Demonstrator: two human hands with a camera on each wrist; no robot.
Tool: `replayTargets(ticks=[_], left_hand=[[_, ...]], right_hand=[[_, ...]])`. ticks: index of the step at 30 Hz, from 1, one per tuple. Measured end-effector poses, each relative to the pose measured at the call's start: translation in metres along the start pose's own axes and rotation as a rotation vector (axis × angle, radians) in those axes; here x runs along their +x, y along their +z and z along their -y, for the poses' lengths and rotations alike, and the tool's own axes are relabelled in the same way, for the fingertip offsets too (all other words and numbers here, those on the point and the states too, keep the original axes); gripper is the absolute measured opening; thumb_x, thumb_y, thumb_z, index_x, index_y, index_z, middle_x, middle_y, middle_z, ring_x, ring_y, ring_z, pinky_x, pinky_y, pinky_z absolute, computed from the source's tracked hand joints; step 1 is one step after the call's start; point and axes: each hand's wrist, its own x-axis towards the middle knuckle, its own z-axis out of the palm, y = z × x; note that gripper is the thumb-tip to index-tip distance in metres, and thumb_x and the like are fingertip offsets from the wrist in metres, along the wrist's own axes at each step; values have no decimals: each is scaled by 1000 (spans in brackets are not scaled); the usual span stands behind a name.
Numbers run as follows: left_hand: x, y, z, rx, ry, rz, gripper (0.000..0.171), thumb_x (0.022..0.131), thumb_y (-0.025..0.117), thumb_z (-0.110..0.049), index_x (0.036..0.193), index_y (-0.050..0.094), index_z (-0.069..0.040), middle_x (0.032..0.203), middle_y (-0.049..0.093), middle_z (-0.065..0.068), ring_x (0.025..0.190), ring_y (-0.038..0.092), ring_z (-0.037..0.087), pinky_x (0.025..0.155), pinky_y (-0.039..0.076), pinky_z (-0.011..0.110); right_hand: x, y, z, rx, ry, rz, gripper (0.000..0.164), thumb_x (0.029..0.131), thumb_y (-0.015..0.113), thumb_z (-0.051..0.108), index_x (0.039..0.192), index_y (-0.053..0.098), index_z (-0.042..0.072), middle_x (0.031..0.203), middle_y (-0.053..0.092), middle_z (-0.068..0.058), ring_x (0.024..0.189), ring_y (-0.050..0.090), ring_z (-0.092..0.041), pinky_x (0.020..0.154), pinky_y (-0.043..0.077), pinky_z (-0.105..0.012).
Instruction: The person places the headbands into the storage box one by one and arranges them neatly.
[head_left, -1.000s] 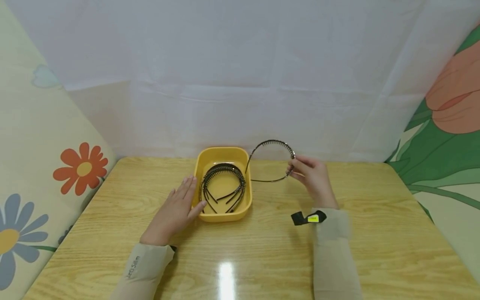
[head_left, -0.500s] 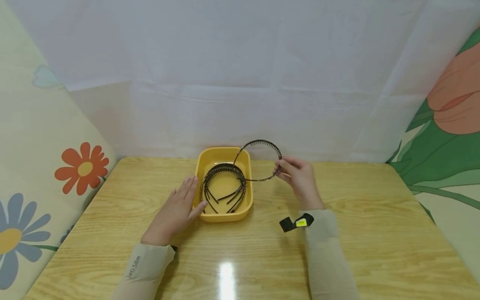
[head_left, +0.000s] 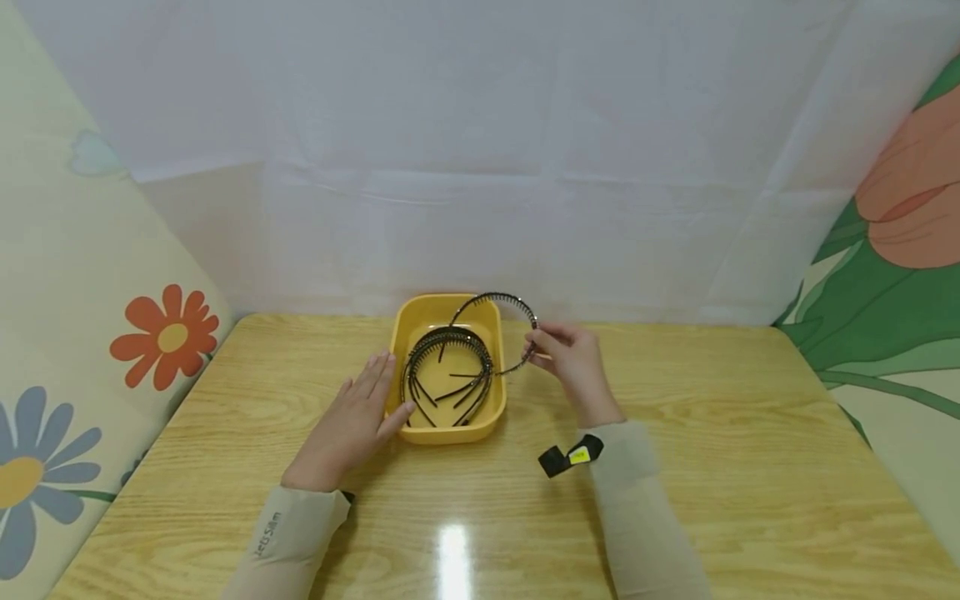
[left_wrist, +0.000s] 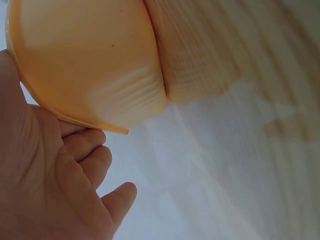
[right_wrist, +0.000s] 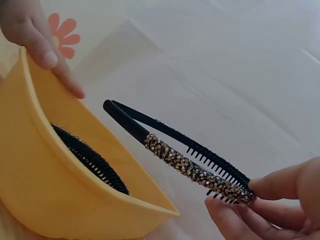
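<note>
A black toothed headband (head_left: 497, 297) with glittery beading is pinched by my right hand (head_left: 573, 367) between thumb and fingers. Its two ends reach left over the yellow plastic bin (head_left: 450, 435), above the headbands (head_left: 448, 337) piled inside. In the right wrist view the held headband (right_wrist: 195, 170) hangs above the rim, its ends pointing at the bin (right_wrist: 75, 195). My left hand (head_left: 352, 421) rests with straight fingers against the bin's left side. The left wrist view shows that hand (left_wrist: 65, 170) touching the bin's rim (left_wrist: 85, 120).
The bin stands on a wood-grain table (head_left: 525, 517) near its back edge. Behind it hangs a white cloth (head_left: 487, 167). Flower-printed panels (head_left: 82, 333) flank the table on both sides. A black strap with a yellow label (head_left: 573, 455) sticks out from the right wrist.
My right hand has carried the headband leftward and slightly lower, from beside the bin to partly over it. The left hand and the bin have stayed put.
</note>
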Motion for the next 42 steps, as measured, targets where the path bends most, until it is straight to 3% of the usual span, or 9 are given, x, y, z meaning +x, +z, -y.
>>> replayTargets(ticks=[11,20,32,42], left_hand=[[1,0,-1,3,2,-5,80,108,41,-49,159,15,7,166,13,25,153,12,42,121,13,63],[1,-1,0,1,-3,-5,80,108,41,-49,159,15,7,166,13,25,153,13,42,121,13,63],[2,0,-1,-4,4,-22,79,107,44,-47,158,17,8,165,15,25,153,14,42,121,15,64],[3,1,-1,-9,-7,-2,80,107,44,-48,159,16,7,166,14,25,153,13,41,121,14,64]], right_hand=[[0,16,-15,-86,2,41,29,96,61,-7,122,59,-20,117,62,-38,95,70,-30,81,61,-30],[-5,29,-23,-186,-7,87,30,97,62,-3,124,62,-16,120,63,-36,105,68,-41,82,61,-30],[-13,43,-28,-318,-63,96,29,96,66,-2,123,65,-13,109,69,-27,102,69,-41,81,62,-31],[-16,46,-32,-489,-168,112,24,96,67,1,118,70,-7,103,72,-19,92,70,-28,76,61,-27]])
